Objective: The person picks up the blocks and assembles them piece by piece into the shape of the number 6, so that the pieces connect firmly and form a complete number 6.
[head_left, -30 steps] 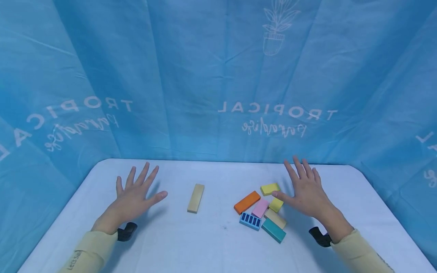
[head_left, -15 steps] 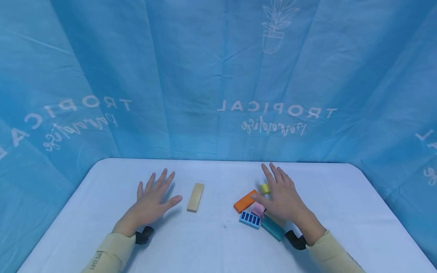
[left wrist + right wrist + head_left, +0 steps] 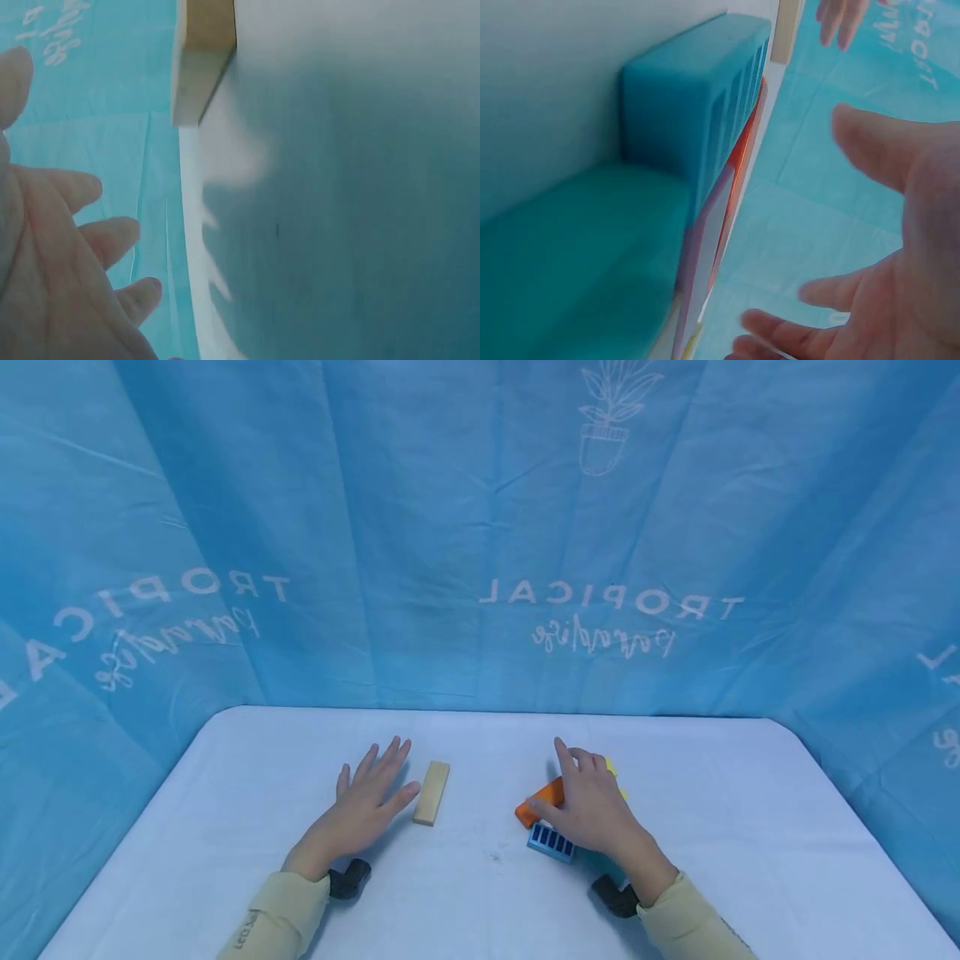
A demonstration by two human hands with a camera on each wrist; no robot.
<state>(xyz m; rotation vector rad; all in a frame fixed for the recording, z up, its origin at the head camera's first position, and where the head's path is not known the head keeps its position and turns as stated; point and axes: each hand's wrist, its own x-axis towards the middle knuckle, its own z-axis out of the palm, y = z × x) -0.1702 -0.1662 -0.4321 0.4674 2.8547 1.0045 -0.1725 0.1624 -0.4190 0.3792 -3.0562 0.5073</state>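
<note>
My left hand (image 3: pixel 363 810) hovers with spread fingers just left of a plain wooden block (image 3: pixel 431 793) and does not hold it. In the left wrist view, that block (image 3: pixel 208 37) lies beyond the fingers. Over a group of coloured blocks is my right hand (image 3: pixel 596 810), thumb above an orange block (image 3: pixel 549 795) and fingers slightly bent, gripping nothing. Beside its thumb lies a blue slotted block (image 3: pixel 551 842). The right wrist view shows a teal block (image 3: pixel 577 262) and a pink block (image 3: pixel 709 240) below the palm. Yellow edges (image 3: pixel 611 767) peek out behind the right hand.
All the blocks lie on a white-covered table (image 3: pixel 480 902) with rounded far corners. A blue printed curtain (image 3: pixel 420 568) hangs behind it and along both sides. Each wrist wears a black camera, such as the left wrist camera (image 3: pixel 350 879).
Both hands have moved inward: the left rightward toward the wooden block, the right leftward over the coloured blocks, hiding several. The right fingers are now more bent. The blocks have stayed put.
</note>
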